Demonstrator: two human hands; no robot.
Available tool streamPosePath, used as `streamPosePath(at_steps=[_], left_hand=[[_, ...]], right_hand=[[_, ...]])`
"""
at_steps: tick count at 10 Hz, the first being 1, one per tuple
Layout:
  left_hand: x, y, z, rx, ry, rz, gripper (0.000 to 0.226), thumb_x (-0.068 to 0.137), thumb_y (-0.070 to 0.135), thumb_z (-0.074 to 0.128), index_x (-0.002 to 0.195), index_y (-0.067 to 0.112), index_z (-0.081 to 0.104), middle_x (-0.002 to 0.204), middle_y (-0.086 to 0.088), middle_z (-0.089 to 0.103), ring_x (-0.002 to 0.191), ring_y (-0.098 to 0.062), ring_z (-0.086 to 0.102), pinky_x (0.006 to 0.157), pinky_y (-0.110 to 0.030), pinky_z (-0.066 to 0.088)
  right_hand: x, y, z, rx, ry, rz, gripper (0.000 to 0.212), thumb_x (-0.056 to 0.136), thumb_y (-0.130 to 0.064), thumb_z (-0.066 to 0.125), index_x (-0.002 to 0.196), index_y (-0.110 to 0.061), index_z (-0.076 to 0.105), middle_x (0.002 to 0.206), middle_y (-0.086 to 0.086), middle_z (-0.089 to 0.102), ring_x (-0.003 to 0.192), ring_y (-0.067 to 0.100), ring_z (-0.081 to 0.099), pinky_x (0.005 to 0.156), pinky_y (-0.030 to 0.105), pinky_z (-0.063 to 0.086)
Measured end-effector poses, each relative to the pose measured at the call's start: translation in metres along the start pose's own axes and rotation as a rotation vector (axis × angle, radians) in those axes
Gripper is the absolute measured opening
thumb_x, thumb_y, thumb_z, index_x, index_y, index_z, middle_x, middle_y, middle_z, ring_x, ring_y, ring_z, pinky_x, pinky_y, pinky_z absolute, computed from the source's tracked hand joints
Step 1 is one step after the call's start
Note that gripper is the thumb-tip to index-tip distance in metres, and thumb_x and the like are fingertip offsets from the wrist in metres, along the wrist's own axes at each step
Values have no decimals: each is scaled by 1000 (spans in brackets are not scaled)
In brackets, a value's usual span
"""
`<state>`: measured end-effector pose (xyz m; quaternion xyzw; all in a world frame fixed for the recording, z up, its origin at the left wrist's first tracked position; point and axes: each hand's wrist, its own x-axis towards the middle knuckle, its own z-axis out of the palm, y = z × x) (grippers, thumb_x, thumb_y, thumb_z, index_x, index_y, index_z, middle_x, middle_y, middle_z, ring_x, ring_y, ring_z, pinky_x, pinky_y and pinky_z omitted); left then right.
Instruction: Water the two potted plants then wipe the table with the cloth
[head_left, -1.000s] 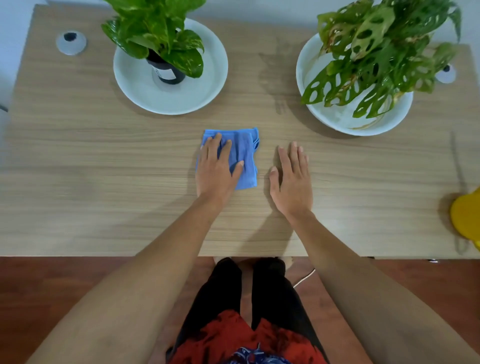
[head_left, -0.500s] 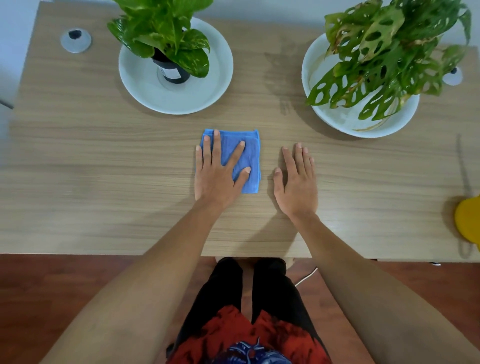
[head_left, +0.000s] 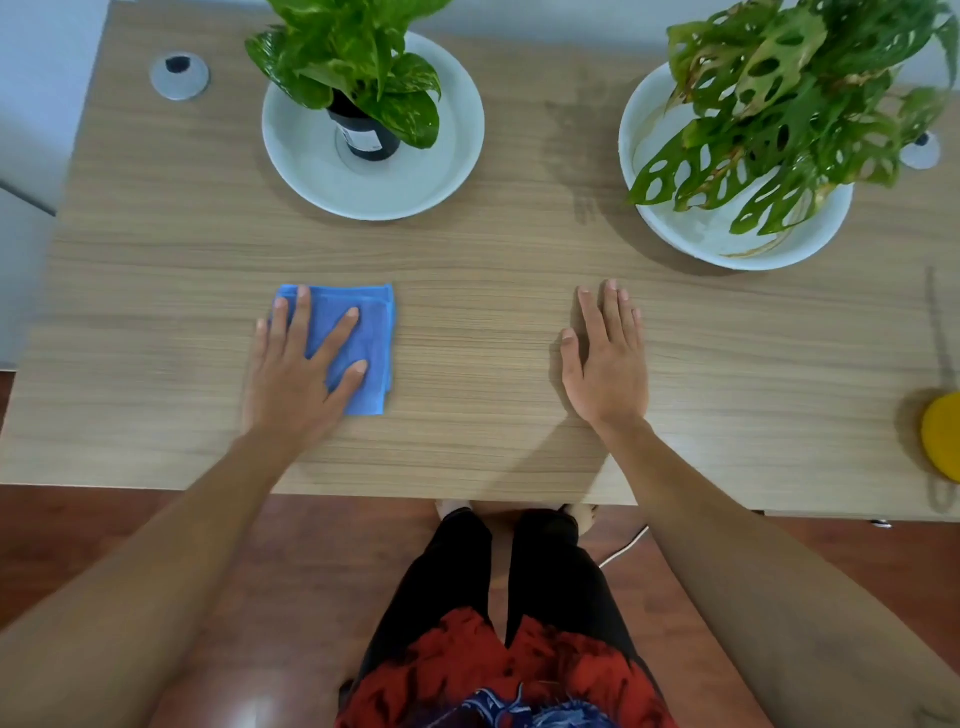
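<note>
A person stands at a wooden worktop (head_left: 467, 447) with the wiping stage of the job under way, both forearms reaching forward over its near edge. The left hand (head_left: 301, 364) presses flat on a folded blue cloth (head_left: 363, 332), fingers (head_left: 343, 325) spread and extended across it rather than curled around it, so the cloth is pinned under the palm, not gripped. The right hand (head_left: 605, 358) lies open and empty, palm down on bare wood, well apart from the cloth on its right. The cloth looks like a soft square folded into several layers, edges neatly stacked on the side toward the right hand, and sits flat without bunching. Beyond the left fingers, a leafy plant in a dark pot (head_left: 366, 132) stands in a pale saucer (head_left: 447, 171); beyond the right fingers, a second plant with perforated leaves (head_left: 779, 114) spills over its own white dish (head_left: 691, 239). Whether either plant has been watered cannot be read directly, though the cloth in use suggests that step is probably done. A faint darker patch on the wood between the two dishes may be damp, which would leave the far strip, and much of the surface to the right, to be wiped. A yellow object (head_left: 943, 436) sits at the right edge.
</note>
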<state>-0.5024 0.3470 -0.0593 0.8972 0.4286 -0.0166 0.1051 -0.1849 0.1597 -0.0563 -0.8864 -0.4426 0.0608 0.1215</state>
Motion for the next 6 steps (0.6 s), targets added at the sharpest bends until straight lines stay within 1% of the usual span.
streamPosePath(at_steps=[1,2,3,4,5,6], left_hand=[[-15,-42,-7,-9,25,-46,67,96,60,30,157,34,27,168,-13,4,154,-37,5,121,-40,-6],[-31,-75,-17,-13,42,-96,69,95,58,30,158,30,27,169,-9,2,152,-23,-3,120,-31,-12],[-39,-95,-22,-7,39,-98,70,94,56,32,157,26,29,168,-4,0,150,-18,-5,119,-28,-12],[-39,-95,-24,-10,70,-97,70,94,55,33,156,23,33,168,-11,5,152,-23,-2,118,-30,-10],[-35,-81,-20,-44,133,-155,68,94,54,34,151,19,41,165,-21,14,152,-42,10,119,-32,-9],[-17,-41,-19,-142,193,-223,64,97,49,34,145,9,46,165,-22,15,152,-41,10,123,-42,-3]], right_hand=[[1,1,2,6,4,-1,58,104,-38,30,158,-19,23,166,11,16,154,23,8,126,42,7],[1,1,2,4,13,1,58,104,-38,31,158,-18,24,166,12,17,154,24,9,126,42,8],[0,0,3,6,4,-6,58,104,-37,31,158,-18,24,166,13,17,154,25,10,126,44,10],[1,1,2,25,1,-8,58,104,-37,31,158,-18,25,166,14,17,154,26,10,125,46,11],[2,5,1,47,-23,-26,59,103,-39,29,158,-17,23,166,13,15,155,25,6,126,45,9],[3,6,-4,93,-26,-49,61,103,-40,31,157,-12,27,165,15,17,154,27,8,126,45,8]])
